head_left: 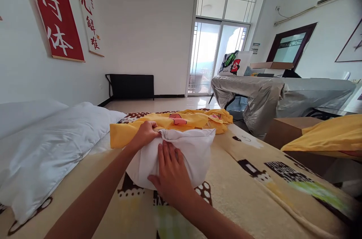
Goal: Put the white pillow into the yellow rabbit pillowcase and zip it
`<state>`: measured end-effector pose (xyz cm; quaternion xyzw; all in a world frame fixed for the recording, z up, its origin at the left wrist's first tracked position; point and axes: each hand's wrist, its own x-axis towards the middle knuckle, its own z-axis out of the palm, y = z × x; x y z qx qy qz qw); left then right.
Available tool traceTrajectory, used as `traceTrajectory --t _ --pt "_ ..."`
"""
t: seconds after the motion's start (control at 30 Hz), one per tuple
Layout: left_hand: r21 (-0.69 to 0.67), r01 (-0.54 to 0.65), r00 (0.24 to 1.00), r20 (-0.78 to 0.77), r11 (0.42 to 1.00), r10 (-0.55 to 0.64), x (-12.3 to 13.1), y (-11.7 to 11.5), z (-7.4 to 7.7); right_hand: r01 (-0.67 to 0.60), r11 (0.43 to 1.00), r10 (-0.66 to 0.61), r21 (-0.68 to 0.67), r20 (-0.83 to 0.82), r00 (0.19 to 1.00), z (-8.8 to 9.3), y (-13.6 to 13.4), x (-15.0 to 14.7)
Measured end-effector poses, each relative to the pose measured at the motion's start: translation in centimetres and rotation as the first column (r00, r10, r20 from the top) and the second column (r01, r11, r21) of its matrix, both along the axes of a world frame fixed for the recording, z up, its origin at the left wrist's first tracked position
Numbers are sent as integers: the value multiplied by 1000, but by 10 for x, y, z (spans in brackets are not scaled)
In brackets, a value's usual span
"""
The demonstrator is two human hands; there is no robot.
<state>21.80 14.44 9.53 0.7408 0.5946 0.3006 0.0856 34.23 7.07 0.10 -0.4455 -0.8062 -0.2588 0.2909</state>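
A white pillow (195, 156) is bunched on the bed in front of me, its near end puffed up towards me. Just beyond it spreads a yellow pillowcase (192, 119) with red printed shapes. My left hand (144, 134) is closed at the pillow's upper left edge, pinching the pillowcase cloth there; whether it grips the pillow too, I cannot tell. Against the near face of the pillow lies my right hand (172, 176), palm down with fingers stretched out. How much of the pillow is inside the case is hidden.
Another white pillow (48, 148) lies to the left on the patterned blanket (234, 178). To the right are a cardboard box (291, 129) and a yellow cushion-like thing (328, 133) on it. A plastic-covered table (305, 92) stands behind, near the glass door (205, 58).
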Motion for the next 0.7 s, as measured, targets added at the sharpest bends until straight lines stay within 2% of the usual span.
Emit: traceTrajectory --t 0.2,0.33,0.4,0.47,0.6,0.7 --pt "59 -68 996 -48 996 71 3 -12 5 -97 988 103 -122 41 994 9 22 -14" --pt "85 -53 991 -116 995 62 9 -21 3 -188 959 203 -211 50 978 21 49 -15" --pt "92 -24 989 -144 995 38 14 -23 -1 -202 957 214 -208 34 976 25 63 -10" --pt "95 29 986 -169 995 -12 20 -25 -7 -172 970 174 -169 1 985 27 76 -1" --pt "108 180 968 -196 978 -157 29 -24 -17 -7 993 -4 -120 -92 996 21 90 30" --pt "217 250 945 -265 944 -189 22 -15 -24 99 994 -106 -49 -164 981 11 92 58"
